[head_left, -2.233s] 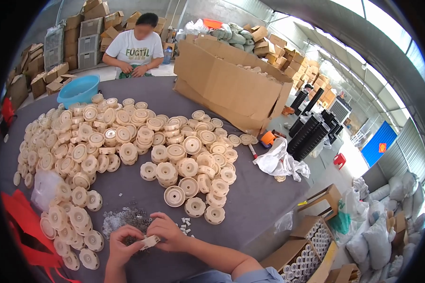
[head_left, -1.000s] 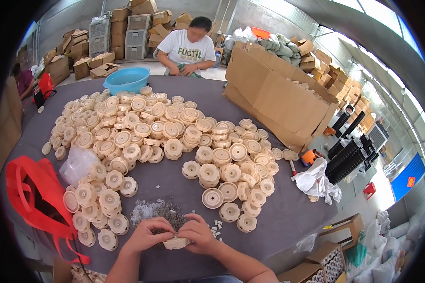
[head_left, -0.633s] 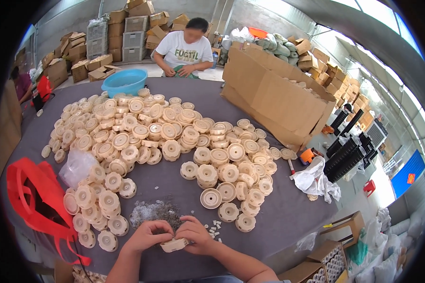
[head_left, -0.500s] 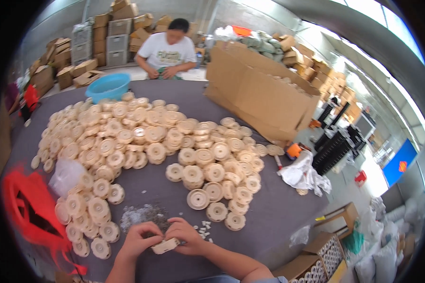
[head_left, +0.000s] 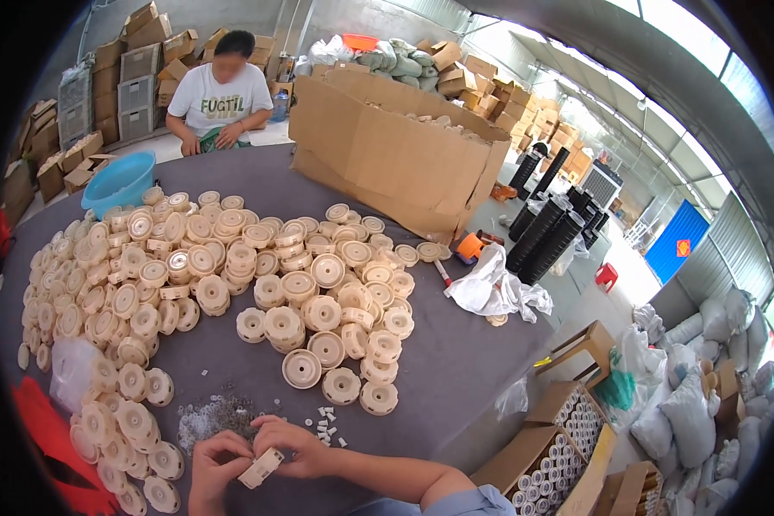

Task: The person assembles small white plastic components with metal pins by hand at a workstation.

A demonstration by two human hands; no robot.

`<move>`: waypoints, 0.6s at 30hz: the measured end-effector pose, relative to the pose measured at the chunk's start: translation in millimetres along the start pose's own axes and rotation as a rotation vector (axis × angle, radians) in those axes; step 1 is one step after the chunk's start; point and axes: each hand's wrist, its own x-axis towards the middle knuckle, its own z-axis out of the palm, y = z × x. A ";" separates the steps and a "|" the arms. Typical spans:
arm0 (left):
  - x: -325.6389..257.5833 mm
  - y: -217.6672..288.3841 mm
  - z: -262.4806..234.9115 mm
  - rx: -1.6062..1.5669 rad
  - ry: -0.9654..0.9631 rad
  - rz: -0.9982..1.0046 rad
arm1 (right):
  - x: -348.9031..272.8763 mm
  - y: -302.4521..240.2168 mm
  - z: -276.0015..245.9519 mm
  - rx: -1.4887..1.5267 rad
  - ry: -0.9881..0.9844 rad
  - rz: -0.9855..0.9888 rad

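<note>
Both hands meet at the near edge of the grey cloth-covered table (head_left: 482, 361). The left hand (head_left: 217, 464) and right hand (head_left: 294, 445) pinch one cream plastic disc-shaped wheel (head_left: 261, 467) between thumbs and fingertips, holding it edge-on. Just beyond lie a heap of small metal bits (head_left: 211, 417) and scattered white clips (head_left: 328, 419). Further out, a crowd of cream wheels (head_left: 232, 275) spreads across the table. A large open cardboard box (head_left: 396, 159) stands at the far side.
</note>
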 end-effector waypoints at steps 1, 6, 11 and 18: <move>-1.7 -0.5 -0.1 -0.023 -0.002 -0.008 | -1.5 -0.9 2.2 0.015 -0.003 0.020; -1.5 -4.6 -0.8 -0.110 0.003 -0.016 | 1.5 -3.5 2.7 0.013 0.012 0.019; -0.3 -5.5 -2.5 -0.107 -0.003 -0.019 | 3.0 -4.3 1.6 0.018 0.007 0.019; -0.5 -6.0 -2.0 -0.086 0.014 0.017 | 0.3 -0.9 1.5 0.032 -0.004 0.043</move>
